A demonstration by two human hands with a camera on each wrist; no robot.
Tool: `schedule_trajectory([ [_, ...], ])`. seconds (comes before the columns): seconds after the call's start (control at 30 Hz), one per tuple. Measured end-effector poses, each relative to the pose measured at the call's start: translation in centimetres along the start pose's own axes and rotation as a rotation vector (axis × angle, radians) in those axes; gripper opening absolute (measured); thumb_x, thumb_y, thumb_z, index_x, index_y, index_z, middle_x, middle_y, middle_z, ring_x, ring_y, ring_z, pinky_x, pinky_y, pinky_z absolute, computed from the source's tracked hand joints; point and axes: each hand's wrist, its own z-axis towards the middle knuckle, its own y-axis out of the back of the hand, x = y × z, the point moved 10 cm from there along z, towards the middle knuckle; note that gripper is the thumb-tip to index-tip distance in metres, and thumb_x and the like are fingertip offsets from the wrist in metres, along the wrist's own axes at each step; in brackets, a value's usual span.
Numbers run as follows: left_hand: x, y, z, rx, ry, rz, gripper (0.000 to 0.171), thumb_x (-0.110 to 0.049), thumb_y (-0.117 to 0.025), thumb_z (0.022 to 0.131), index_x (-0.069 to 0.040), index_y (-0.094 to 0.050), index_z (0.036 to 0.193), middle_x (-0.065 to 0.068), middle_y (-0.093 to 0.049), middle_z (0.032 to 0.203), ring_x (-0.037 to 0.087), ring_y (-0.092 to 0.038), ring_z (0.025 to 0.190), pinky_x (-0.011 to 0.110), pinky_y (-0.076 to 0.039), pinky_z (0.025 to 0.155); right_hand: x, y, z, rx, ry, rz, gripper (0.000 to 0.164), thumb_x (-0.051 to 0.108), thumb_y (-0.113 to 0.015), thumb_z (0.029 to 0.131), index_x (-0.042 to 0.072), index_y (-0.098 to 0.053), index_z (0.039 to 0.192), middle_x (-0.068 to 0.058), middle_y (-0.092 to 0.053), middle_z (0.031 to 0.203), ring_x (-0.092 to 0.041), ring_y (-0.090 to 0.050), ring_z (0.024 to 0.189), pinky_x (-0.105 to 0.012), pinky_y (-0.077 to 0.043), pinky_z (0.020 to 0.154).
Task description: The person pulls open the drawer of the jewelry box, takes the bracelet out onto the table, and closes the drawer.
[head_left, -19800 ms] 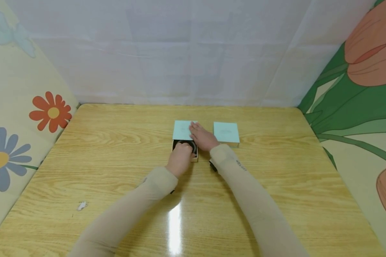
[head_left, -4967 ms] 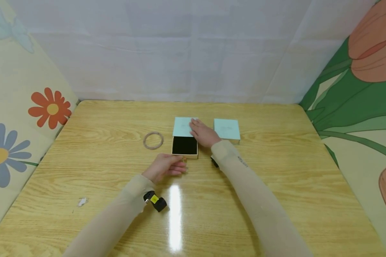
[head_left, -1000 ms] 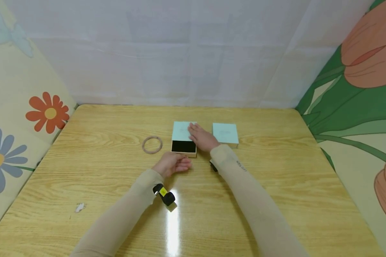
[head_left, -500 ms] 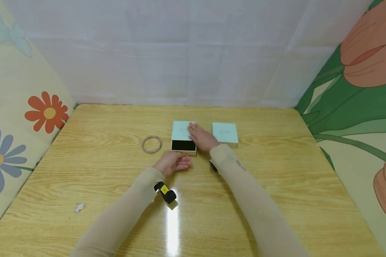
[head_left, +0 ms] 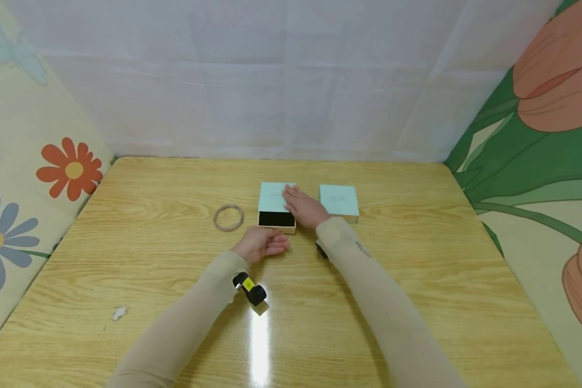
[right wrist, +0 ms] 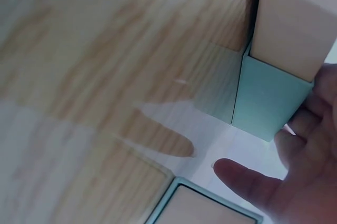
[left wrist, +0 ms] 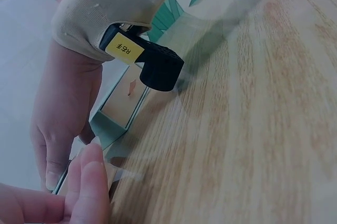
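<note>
A mint-green drawer box lies on the table with its sleeve at the back and its cream drawer, black inside, partly out toward me. My right hand rests on the sleeve's top, fingers extended; in the right wrist view its thumb stands away from the sleeve. At the drawer's front is my left hand, thumb along the front edge and the other fingers loosely bent below it. Left of the box lies a pinkish-brown ring, like a bangle.
A second mint-green box, with its drawer in, sits right of my right hand. Black cameras are strapped to both wrists, the left one hanging close over the wooden table. A small white mark shows at the left.
Since five seconds ago the drawer has slid further into the sleeve, with my left hand moving along at its front. The ring appeared on the table after the earliest frame. My right hand stays put.
</note>
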Motion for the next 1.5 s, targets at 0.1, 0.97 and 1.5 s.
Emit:
schedule_trajectory([
  [0.1,-0.08,0.01,0.04,0.002,0.001,0.001,0.018,0.003,-0.041,0.101,0.012,-0.055,0.108,0.006,-0.067,0.070,0.014,-0.067,0.063,0.024,-0.059,0.062,0.14,0.04,-0.07,0.002,0.001,-0.003,0.050,0.023,-0.031,0.108,0.000,-0.022,0.152,-0.014,-0.013,0.160,-0.029,-0.006,0.147,-0.036,-0.007,0.120],
  [0.97,-0.37,-0.20,0.18,-0.003,0.004,0.001,0.023,0.002,-0.041,0.101,0.014,-0.053,0.116,0.006,-0.067,0.072,0.014,-0.067,0.064,0.024,-0.059,0.062,0.17,0.21,0.02,0.034,-0.013,-0.036,0.051,0.024,-0.034,0.108,0.002,-0.023,0.152,-0.011,-0.013,0.160,-0.027,-0.008,0.147,-0.038,-0.009,0.120],
  [1.5,-0.65,-0.01,0.66,-0.017,-0.002,-0.022,0.021,0.001,-0.042,0.101,0.013,-0.054,0.113,0.007,-0.067,0.072,0.015,-0.067,0.065,0.024,-0.059,0.062,0.06,0.25,-0.06,0.011,-0.011,-0.007,0.050,0.026,-0.034,0.108,0.004,-0.024,0.152,-0.009,-0.014,0.160,-0.026,-0.008,0.147,-0.042,-0.014,0.119],
])
